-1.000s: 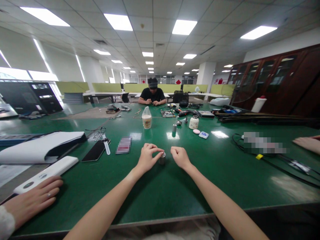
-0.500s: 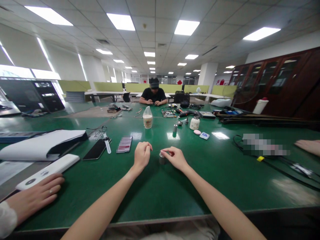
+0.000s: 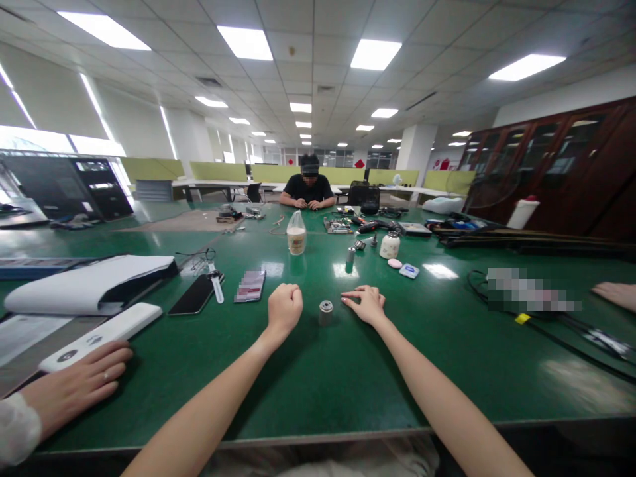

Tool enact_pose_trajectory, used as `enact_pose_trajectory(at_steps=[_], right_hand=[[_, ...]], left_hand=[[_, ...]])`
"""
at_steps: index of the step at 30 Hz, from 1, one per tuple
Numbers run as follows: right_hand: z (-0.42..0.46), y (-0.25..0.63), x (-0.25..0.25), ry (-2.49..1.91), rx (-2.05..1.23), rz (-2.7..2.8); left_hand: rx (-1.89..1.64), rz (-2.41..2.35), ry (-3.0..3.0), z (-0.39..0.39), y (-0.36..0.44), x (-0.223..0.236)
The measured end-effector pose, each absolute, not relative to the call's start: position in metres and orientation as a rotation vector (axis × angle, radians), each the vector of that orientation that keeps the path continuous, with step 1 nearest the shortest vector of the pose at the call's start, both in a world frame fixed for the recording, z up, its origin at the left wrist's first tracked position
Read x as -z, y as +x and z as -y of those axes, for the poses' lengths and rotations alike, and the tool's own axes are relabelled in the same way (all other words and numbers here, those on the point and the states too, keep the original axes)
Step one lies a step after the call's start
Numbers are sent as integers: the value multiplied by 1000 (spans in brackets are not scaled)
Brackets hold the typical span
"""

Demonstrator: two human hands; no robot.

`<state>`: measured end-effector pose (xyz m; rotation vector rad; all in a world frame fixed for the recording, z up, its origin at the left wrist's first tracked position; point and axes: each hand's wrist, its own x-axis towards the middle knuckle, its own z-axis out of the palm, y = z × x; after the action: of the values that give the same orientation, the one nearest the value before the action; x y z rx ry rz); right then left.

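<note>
A small grey metal cylinder (image 3: 326,314) stands upright on the green table (image 3: 298,391), between my two hands and touching neither. To its left my left hand (image 3: 285,309) is closed in a fist just above the table; whatever it may hold is hidden. On the other side, my right hand (image 3: 365,305) has thumb and forefinger apart, pointing toward the cylinder, with nothing seen between them. Farther back, a second metal cylinder (image 3: 350,255) stands beside small dark metal parts (image 3: 360,245).
Left of my fist lie a pixelated phone-like item (image 3: 250,285), a black phone (image 3: 191,296) and a white watch (image 3: 216,286). Another person's hand (image 3: 82,377) rests at far left. Behind stand a bagged cup (image 3: 297,240) and a white jar (image 3: 390,246). Cables (image 3: 546,338) lie right.
My right hand has let go of the top of the metal cylinder and drawn away to the right, its fingers parting. The left fist has stayed put.
</note>
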<state>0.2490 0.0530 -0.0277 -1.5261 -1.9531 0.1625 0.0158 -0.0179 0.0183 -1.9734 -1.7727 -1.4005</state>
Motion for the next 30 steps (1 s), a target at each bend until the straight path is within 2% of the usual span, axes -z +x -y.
enact_pose_trajectory(at_steps=[7,15,30], right_hand=[[-47,243,19,-1492,-200,1905],[-11,215,-5,-1030,-259,1958],[-7,218,-12,-1022,-234,1891]], left_hand=[[1381,1789,-1941,17,15,-17],[1453,1766,-2054,16,17,-14],[1482,1551,-2507,21,26,-13]])
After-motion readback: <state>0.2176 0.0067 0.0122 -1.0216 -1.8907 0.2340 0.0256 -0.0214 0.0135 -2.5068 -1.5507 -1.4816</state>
